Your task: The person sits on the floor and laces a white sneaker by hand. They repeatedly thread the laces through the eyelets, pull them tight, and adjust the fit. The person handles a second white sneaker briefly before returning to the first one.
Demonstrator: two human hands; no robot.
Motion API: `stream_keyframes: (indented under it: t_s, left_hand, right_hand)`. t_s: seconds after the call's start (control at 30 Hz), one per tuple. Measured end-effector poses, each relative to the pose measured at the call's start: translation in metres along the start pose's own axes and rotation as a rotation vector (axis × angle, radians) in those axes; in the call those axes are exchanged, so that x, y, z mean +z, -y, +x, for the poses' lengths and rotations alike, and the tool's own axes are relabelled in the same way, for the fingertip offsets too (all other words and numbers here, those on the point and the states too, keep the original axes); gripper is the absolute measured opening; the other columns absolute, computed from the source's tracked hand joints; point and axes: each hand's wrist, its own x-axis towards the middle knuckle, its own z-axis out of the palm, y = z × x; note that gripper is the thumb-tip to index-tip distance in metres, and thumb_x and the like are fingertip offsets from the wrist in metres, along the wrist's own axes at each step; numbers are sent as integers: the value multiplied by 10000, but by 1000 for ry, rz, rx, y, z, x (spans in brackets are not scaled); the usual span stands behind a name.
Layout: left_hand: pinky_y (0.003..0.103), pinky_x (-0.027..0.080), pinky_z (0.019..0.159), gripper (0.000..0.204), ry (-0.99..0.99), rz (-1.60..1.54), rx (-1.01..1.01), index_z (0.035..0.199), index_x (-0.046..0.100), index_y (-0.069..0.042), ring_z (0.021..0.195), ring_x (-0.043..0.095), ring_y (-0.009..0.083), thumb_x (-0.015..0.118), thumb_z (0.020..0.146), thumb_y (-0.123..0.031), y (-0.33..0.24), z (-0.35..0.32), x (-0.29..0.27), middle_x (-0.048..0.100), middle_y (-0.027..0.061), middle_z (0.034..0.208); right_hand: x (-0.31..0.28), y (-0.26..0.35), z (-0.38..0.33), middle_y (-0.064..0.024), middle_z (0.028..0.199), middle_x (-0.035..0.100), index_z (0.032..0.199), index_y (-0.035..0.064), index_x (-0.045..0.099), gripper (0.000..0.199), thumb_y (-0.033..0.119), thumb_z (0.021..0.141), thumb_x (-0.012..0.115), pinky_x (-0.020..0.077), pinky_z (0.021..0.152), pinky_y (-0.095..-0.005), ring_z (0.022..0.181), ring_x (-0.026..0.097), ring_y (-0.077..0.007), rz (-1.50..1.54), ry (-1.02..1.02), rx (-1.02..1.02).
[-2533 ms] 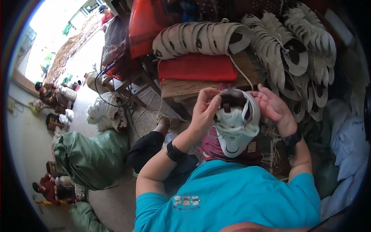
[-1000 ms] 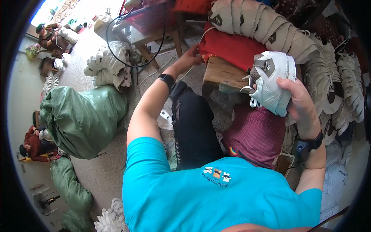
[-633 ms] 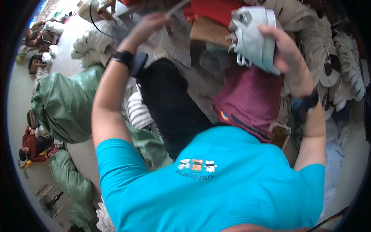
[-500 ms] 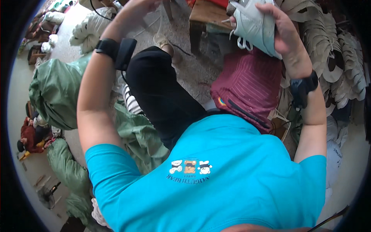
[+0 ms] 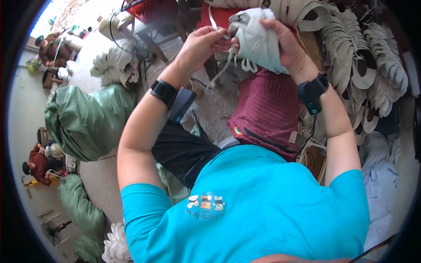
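A cluttered workshop floor fills the frame, with bulging green sacks point(image 5: 85, 120) at the left, rows of stacked pale shoe uppers point(image 5: 364, 57) curving along the upper right, and other people seated far off at the left edge. Near the top centre, the person holds up a pale grey fabric shoe upper with loose white laces point(image 5: 256, 39). The right hand point(image 5: 287, 46) is wrapped around its outer side, fingers curled closed over the fabric. The left hand point(image 5: 201, 41) meets it from the left, thumb and fingertips pinched on a white lace end at the upper's edge. A folded maroon ribbed cloth point(image 5: 267, 111) lies across the lap just below. Judging by the grip, the lacing step appears to be in hand. The next move would call for a steady right-hand hold while the left guides the lace end precisely through the upper.
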Motion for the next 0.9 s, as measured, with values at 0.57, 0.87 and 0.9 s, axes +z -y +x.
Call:
stream_keyframes:
  t_s: [0.57, 0.87, 0.9]
  left_hand:
    - [303, 516, 766, 475, -76, 179, -149, 1214, 536, -40, 965, 626, 126, 669, 939, -405, -7, 9, 44, 633, 46, 1084]
    - [386, 546, 903, 443, 21, -126, -85, 1289, 543, -26, 1035, 643, 183, 675, 946, -272, 8, 32, 21, 648, 74, 1145]
    - [385, 545, 911, 425, 22, -168, -84, 1283, 561, -28, 1041, 645, 183, 670, 951, -269, 5, 35, 18, 656, 73, 1144]
  right_hand:
    - [4, -21, 10, -109, 1122, 656, 1290, 29, 563, 574, 526, 1015, 477, 460, 975, -331, 1058, 614, -220, -867, -80, -26]
    - [27, 5, -25, -255, 1107, 642, 1186, -40, 612, 690, 559, 852, 678, 467, 932, -404, 1066, 596, -378, -1982, -194, -105]
    - [25, 10, -33, -246, 1086, 650, 1176, -30, 624, 638, 518, 857, 687, 473, 913, -407, 1035, 605, -361, -1869, -217, -143]
